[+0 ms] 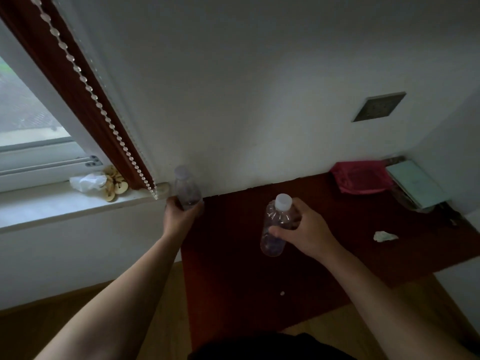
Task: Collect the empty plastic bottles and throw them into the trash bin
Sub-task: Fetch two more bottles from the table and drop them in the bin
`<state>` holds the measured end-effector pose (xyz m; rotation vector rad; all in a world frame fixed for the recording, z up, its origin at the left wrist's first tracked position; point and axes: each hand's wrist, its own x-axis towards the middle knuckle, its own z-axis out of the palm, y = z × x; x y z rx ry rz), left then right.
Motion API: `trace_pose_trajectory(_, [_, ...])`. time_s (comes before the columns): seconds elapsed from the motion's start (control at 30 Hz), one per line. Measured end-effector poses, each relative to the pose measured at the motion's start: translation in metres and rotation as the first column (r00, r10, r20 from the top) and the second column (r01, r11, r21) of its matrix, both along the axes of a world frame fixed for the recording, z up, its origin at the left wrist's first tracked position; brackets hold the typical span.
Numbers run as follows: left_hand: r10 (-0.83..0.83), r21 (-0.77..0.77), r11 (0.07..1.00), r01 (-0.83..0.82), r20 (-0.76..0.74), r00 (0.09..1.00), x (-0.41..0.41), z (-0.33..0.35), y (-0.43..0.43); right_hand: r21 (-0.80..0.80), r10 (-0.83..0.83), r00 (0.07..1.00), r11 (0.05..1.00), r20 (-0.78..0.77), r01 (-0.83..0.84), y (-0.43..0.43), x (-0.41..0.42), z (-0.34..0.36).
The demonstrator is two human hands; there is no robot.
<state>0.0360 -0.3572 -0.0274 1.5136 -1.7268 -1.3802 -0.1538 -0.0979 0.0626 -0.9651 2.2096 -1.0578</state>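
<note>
Two clear plastic bottles with pale caps are in view. My left hand (180,216) grips the lower part of one bottle (186,188), which stands upright at the far left corner of the dark red table (233,268), against the wall. My right hand (306,231) is wrapped around the middle of the second bottle (275,224), held above the table's centre and tilted slightly. Both bottles look empty. No trash bin is in sight.
A windowsill (52,206) on the left carries crumpled white paper (87,181) and dried fruit slices (114,185). A beaded cord (104,107) hangs there. On the table's far right lie a pink bag (359,178), a pale book (418,183) and a crumpled scrap (384,236).
</note>
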Motion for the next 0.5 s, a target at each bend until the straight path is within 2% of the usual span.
trace_pose_trajectory(0.2, [0.044, -0.048, 0.998, -0.047, -0.052, 0.998, -0.026, -0.008, 0.005, 0.031, -0.039, 0.999, 0.999, 0.023, 0.038, 0.011, -0.009, -0.002])
trace_pose_trajectory(0.33, [-0.02, -0.11, 0.994, 0.014, -0.054, 0.998, -0.025, 0.0, 0.024, 0.01, -0.039, 0.997, 0.999, 0.065, 0.038, 0.017, -0.014, -0.007])
trace_pose_trajectory(0.5, [-0.08, -0.108, 0.992, 0.068, -0.109, 0.991, -0.001, 0.006, 0.071, 0.032, -0.03, 0.994, 0.999, 0.105, 0.027, 0.04, -0.03, -0.02])
